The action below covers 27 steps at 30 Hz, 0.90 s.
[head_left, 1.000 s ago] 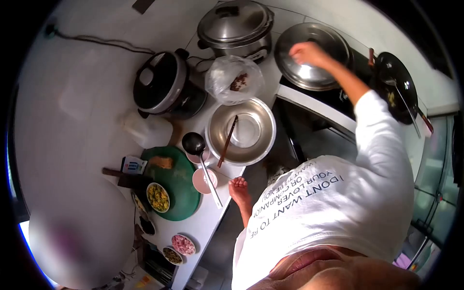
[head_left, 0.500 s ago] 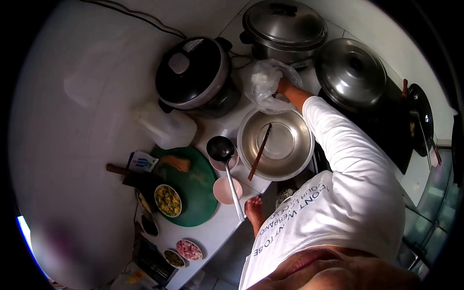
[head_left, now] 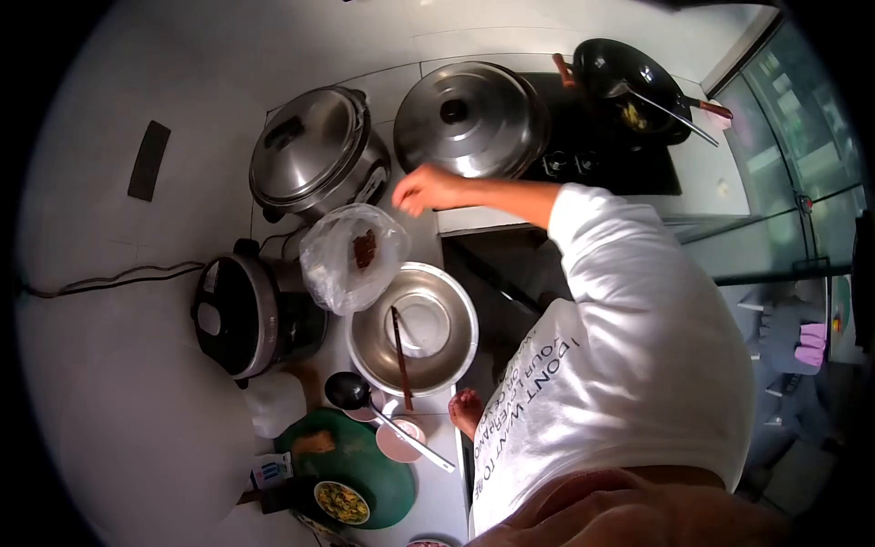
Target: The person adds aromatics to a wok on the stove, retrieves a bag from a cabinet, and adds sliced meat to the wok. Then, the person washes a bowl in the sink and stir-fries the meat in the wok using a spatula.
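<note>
Head cam, looks fwd/down.

Black wok [head_left: 663, 80] sits at upper right of frame. Black-lidded cooker [head_left: 235, 314] stands left. Green board [head_left: 387, 483] lies lower left.

A pale wall [head_left: 510, 25] with visible tile joints rises behind the black cooktop [head_left: 652, 173], and 1 dark rectangular patch [head_left: 149, 161] marks it well left of the cooktop. White countertop [head_left: 718, 187] borders the cooktop; right of it, framed glass panes [head_left: 782, 87] glow dim green.
</note>
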Each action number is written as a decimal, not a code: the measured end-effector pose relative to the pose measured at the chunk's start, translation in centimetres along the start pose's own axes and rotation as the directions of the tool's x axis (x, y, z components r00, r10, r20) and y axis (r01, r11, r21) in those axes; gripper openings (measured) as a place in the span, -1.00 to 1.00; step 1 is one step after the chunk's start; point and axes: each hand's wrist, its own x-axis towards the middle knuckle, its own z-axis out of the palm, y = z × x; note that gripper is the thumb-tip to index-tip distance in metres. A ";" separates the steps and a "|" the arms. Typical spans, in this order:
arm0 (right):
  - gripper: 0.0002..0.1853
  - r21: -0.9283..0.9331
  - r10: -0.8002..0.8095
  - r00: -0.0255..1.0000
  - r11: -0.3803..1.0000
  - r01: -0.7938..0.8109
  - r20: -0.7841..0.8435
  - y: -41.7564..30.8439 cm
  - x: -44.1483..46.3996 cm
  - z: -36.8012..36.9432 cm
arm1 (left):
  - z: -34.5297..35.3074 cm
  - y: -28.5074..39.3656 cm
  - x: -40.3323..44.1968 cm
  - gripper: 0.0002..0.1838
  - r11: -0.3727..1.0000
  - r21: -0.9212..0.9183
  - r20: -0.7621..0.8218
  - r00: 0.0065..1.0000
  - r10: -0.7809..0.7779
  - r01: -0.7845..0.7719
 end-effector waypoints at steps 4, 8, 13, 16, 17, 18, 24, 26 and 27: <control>-0.85 -0.099 0.034 0.902 0.992 -0.084 -0.431 -4.3 -11.4 -13.9 | 3.1 -4.2 -2.5 -0.92 0.982 0.119 -0.071 0.985 0.157 -0.148; -0.88 -0.290 -0.068 0.721 0.938 -0.189 -0.690 -3.9 -23.0 -27.5 | 7.4 -9.5 -5.6 -0.97 0.973 0.117 0.032 0.980 0.196 -0.198; -0.90 -0.311 0.168 0.594 0.723 -0.617 -0.787 0.9 -31.9 -37.4 | 4.0 -17.7 -2.8 -0.95 0.931 0.338 0.076 0.990 0.121 -0.140; -0.88 -0.436 -0.004 0.601 0.692 -0.576 -0.799 2.8 -32.6 -39.7 | 6.7 -19.8 -4.9 -0.93 0.927 0.346 0.137 0.985 0.106 -0.147; -0.87 -0.475 -0.044 0.614 0.677 -0.562 -0.788 3.7 -32.3 -40.4 | 7.3 -20.1 -5.9 -0.92 0.911 0.383 0.104 0.987 0.121 -0.152; -0.86 -0.516 -0.081 0.635 0.666 -0.539 -0.768 4.9 -31.9 -41.1 | 8.1 -20.2 -7.3 -0.91 0.895 0.417 0.062 0.987 0.146 -0.159; -0.91 -0.365 0.014 0.803 0.886 -0.287 -0.596 3.4 -25.3 -35.1 | 10.7 -21.2 -13.1 -0.89 0.873 0.451 -0.145 0.950 0.275 -0.184; -0.93 -0.095 0.107 0.922 0.984 -0.152 -0.371 3.0 -22.0 -30.3 | 9.7 -21.3 -13.8 -0.89 0.879 0.446 -0.197 0.939 0.281 -0.170; -0.92 -0.031 0.077 0.971 0.996 -0.086 -0.228 1.6 -20.4 -26.5 | 8.8 -21.5 -13.9 -0.88 0.891 0.419 -0.192 0.942 0.276 -0.175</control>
